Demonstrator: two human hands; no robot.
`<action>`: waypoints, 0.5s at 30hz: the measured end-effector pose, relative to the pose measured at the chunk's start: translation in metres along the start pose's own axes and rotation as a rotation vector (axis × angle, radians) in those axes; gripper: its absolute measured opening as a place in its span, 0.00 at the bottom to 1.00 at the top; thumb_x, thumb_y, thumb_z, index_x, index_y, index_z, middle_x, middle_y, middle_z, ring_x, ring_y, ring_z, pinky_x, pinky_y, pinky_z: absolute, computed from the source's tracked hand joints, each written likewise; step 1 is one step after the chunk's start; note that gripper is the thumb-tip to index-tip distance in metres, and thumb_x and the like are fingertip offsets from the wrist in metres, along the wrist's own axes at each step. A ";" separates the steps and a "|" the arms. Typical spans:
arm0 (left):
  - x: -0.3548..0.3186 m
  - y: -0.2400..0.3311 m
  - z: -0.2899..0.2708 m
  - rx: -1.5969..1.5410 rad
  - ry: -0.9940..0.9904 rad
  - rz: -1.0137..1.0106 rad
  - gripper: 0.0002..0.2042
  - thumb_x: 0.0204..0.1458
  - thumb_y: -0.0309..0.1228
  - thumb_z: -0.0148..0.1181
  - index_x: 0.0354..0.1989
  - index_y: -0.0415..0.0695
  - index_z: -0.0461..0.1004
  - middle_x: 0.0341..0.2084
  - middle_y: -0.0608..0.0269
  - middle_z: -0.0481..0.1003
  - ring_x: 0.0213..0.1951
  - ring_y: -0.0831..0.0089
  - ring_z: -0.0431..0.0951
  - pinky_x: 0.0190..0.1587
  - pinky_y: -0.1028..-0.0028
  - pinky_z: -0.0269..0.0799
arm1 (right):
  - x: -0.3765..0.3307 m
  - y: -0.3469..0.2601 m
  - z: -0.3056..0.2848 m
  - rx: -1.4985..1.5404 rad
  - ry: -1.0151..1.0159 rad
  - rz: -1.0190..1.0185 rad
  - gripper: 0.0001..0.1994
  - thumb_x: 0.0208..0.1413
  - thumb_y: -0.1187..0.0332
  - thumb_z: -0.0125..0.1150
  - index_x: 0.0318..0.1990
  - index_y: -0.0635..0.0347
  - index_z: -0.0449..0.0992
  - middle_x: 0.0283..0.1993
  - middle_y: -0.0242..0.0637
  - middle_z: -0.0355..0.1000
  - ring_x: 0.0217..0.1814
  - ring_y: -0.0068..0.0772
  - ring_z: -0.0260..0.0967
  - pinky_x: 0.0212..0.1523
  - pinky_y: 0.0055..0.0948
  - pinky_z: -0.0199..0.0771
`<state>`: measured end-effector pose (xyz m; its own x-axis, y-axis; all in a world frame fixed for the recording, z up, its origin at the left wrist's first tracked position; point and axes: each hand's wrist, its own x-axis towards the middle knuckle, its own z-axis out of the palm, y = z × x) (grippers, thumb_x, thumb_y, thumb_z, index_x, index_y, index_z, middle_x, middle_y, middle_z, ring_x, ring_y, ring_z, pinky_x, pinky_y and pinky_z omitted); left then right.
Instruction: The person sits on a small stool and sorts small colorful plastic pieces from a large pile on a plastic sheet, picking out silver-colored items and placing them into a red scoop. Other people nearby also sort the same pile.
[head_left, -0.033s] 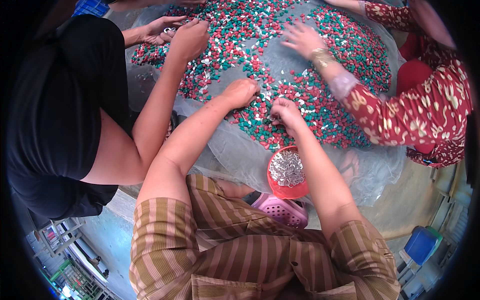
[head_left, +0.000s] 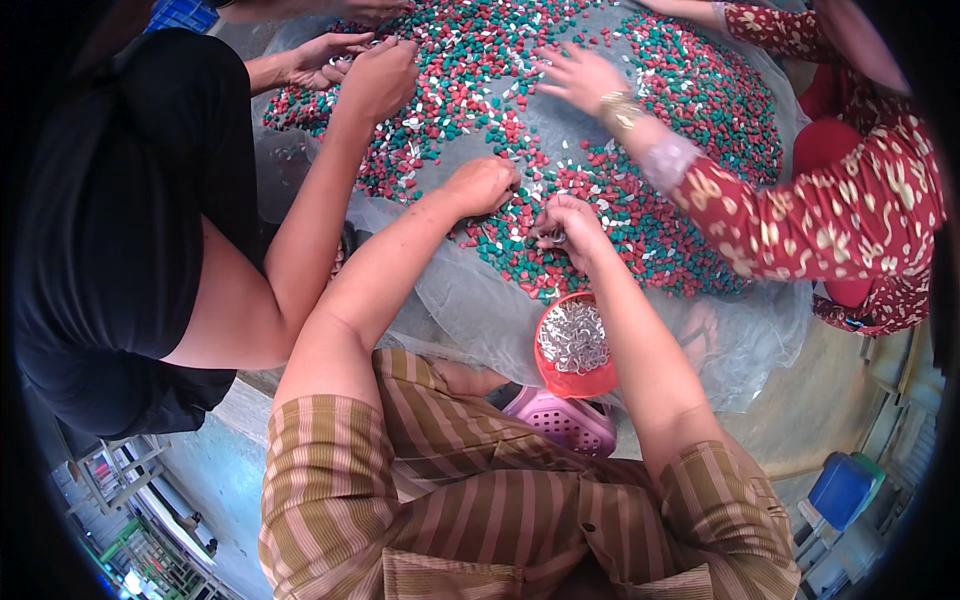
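Note:
Small red, green and white pieces lie thickly spread over a clear plastic sheet. At the near edge of the pile, my left hand is closed, fingertips down among the pieces; whatever they grip is hidden. Just to its right, my right hand is curled low over the pieces, with what looks like a small pale curved piece at its fingers. Below my right hand, beside the forearm, stands a red bucket holding many silvery-white hook-shaped pieces.
On the right, a co-worker's hand with bracelets reaches over the pile from a patterned red sleeve. Another person's hands work at the left, beside a dark-clothed knee. A pink clog is under the bucket.
My right hand has shifted slightly left and its fingers have turned a little. The right-hand co-worker's hand has swept left over the sheet. My left hand stays in place.

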<state>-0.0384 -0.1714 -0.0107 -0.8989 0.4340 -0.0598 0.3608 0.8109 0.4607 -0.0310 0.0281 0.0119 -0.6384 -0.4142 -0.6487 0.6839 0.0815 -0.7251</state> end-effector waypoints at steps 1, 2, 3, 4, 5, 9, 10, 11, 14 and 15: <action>0.000 -0.005 0.001 -0.036 0.004 -0.014 0.07 0.44 0.29 0.60 0.30 0.40 0.76 0.30 0.56 0.76 0.36 0.60 0.76 0.41 0.66 0.71 | -0.001 -0.002 0.003 0.187 -0.031 0.054 0.05 0.41 0.73 0.59 0.21 0.58 0.68 0.21 0.30 0.69 0.26 0.26 0.70 0.28 0.24 0.69; 0.003 -0.008 0.002 -0.073 0.007 -0.019 0.07 0.44 0.29 0.60 0.30 0.39 0.76 0.29 0.57 0.76 0.34 0.62 0.77 0.40 0.67 0.71 | 0.002 -0.001 0.003 0.177 -0.066 0.022 0.05 0.42 0.69 0.59 0.21 0.59 0.70 0.21 0.30 0.70 0.26 0.28 0.71 0.28 0.26 0.70; 0.006 -0.013 0.000 -0.223 -0.002 -0.086 0.07 0.44 0.29 0.59 0.29 0.39 0.76 0.28 0.58 0.76 0.33 0.65 0.77 0.39 0.69 0.71 | 0.008 0.004 0.005 -0.026 -0.016 -0.042 0.06 0.42 0.69 0.59 0.22 0.60 0.72 0.22 0.32 0.71 0.27 0.28 0.72 0.28 0.28 0.71; 0.008 -0.019 -0.003 -0.373 -0.010 -0.152 0.06 0.45 0.28 0.58 0.29 0.39 0.76 0.27 0.60 0.76 0.31 0.69 0.76 0.38 0.70 0.71 | 0.016 0.010 0.010 -0.230 0.035 -0.106 0.06 0.42 0.68 0.60 0.23 0.60 0.73 0.22 0.33 0.72 0.27 0.29 0.73 0.29 0.30 0.72; 0.009 -0.022 -0.008 -0.522 -0.019 -0.223 0.06 0.45 0.28 0.58 0.28 0.38 0.76 0.26 0.62 0.76 0.30 0.72 0.76 0.37 0.72 0.71 | 0.019 0.012 0.019 -0.433 0.083 -0.169 0.07 0.43 0.67 0.60 0.24 0.61 0.74 0.23 0.35 0.73 0.28 0.30 0.74 0.30 0.32 0.73; -0.002 -0.029 -0.035 -1.506 -0.124 -0.338 0.05 0.48 0.29 0.53 0.27 0.41 0.72 0.24 0.60 0.74 0.29 0.73 0.76 0.26 0.77 0.67 | 0.008 0.015 0.048 -1.080 0.217 -0.356 0.09 0.40 0.61 0.66 0.29 0.52 0.78 0.29 0.40 0.75 0.38 0.44 0.74 0.37 0.38 0.72; -0.004 -0.024 -0.042 -1.570 -0.112 -0.320 0.05 0.49 0.30 0.53 0.27 0.42 0.71 0.25 0.59 0.74 0.29 0.71 0.77 0.25 0.78 0.67 | 0.009 0.017 0.049 -1.097 0.235 -0.356 0.09 0.40 0.62 0.65 0.29 0.53 0.78 0.29 0.41 0.75 0.36 0.43 0.74 0.36 0.37 0.72; -0.004 -0.020 -0.047 -1.635 -0.102 -0.297 0.06 0.50 0.31 0.53 0.27 0.43 0.70 0.25 0.59 0.74 0.29 0.70 0.77 0.24 0.78 0.67 | 0.012 0.020 0.047 -1.116 0.256 -0.356 0.09 0.41 0.63 0.64 0.30 0.54 0.78 0.29 0.41 0.75 0.35 0.42 0.74 0.36 0.37 0.73; -0.004 -0.018 -0.055 -1.615 -0.148 -0.301 0.06 0.52 0.32 0.53 0.27 0.44 0.68 0.27 0.57 0.75 0.29 0.68 0.78 0.22 0.79 0.66 | 0.022 0.020 0.030 -0.886 0.226 -0.350 0.07 0.43 0.67 0.60 0.31 0.58 0.76 0.28 0.41 0.74 0.30 0.38 0.74 0.34 0.35 0.73; -0.003 -0.019 -0.055 -1.576 -0.174 -0.314 0.07 0.52 0.33 0.53 0.27 0.44 0.68 0.27 0.57 0.75 0.29 0.67 0.78 0.21 0.79 0.66 | 0.025 0.019 0.022 -0.765 0.201 -0.344 0.07 0.44 0.69 0.58 0.31 0.60 0.75 0.27 0.41 0.74 0.28 0.36 0.74 0.33 0.34 0.73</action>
<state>-0.0560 -0.2100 0.0288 -0.8071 0.4633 -0.3661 -0.5216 -0.2690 0.8097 -0.0264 -0.0011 -0.0130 -0.8661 -0.3655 -0.3410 0.0615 0.5991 -0.7983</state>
